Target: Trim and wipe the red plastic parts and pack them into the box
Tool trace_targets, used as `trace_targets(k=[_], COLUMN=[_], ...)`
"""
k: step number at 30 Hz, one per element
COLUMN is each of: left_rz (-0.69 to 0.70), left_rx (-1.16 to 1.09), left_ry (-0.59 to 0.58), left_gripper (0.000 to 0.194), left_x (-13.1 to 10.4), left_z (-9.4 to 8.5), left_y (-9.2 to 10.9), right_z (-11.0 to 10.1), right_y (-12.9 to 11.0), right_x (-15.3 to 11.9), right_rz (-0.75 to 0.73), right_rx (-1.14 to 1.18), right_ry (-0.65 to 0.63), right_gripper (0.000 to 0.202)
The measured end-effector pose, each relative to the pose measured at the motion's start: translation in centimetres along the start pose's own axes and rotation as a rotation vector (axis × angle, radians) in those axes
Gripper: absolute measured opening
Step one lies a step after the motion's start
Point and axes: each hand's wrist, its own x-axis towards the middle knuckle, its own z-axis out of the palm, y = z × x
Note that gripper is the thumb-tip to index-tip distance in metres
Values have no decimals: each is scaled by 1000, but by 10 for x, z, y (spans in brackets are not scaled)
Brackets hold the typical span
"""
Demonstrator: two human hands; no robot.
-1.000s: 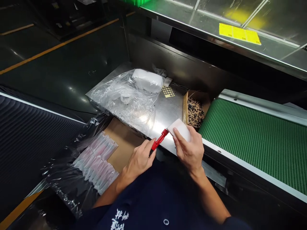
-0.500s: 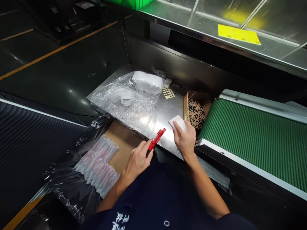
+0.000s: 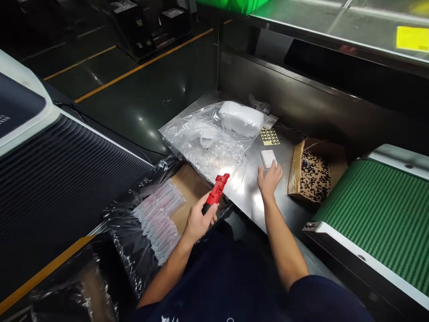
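Observation:
My left hand (image 3: 202, 218) is wrapped round the black end of a red plastic part (image 3: 217, 190), which points up and away over the near edge of the metal table. A small white rectangular pad (image 3: 268, 157) is at the metal tabletop. Its near end lies between the thumb and fingers of my right hand (image 3: 270, 180). Left of the pad, clear plastic bags (image 3: 208, 138) are spread over the table. Below my left hand's side, wrapped pinkish pieces (image 3: 161, 219) lie in rows in a carton (image 3: 189, 185) lined with black plastic.
A white foam-like bundle (image 3: 241, 117) and a yellow sheet of round black stickers (image 3: 270, 137) lie farther back. At right, an open cardboard box (image 3: 295, 172) holds many small black pieces, beside a green conveyor belt (image 3: 378, 210). Another dark ribbed belt (image 3: 83, 174) runs at left.
My right hand has carried the white pad forward and down to the tabletop. The red part has turned in my left hand, showing a broader face. The view has swung left.

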Motion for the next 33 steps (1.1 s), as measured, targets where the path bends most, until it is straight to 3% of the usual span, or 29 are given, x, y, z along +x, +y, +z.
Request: trace_targets(k=[6,9,13,17,21,25,29,33], left_rz=[-23,-64,-65,-96,-118,-122,-110,-76], left_rx=[-502,-606,-635,-614,-577,-554,-520,-480], left_ry=[-60,-106,-119,-161,-229,-258,-265,-288], left_gripper=[40,49,53,64,67,59,55,56], left_x=[6,-1,-28,-68,-108,-136,-150,-154], left_z=[36,64,101,124,134,139,142,143], left_y=[-6,-16,-34,-50,-67,-82,-91,-95], right_z=[-40,-62,-89,-115,-142,-165,-179,-183], right_y=[-6,-4,7,31,54,68,74,77], right_x=[-153,-198,-217,-236,-264,-287,-299,-303], right_rz=[-91,43,215,223,196,261,339,354], right_rx=[396,717,895,911,935,1044,1141,1160], right_ry=[-444,-497,-267,-25,-55,-141,-181,-125], right_gripper=[49,44,40,36,31,32,29,23])
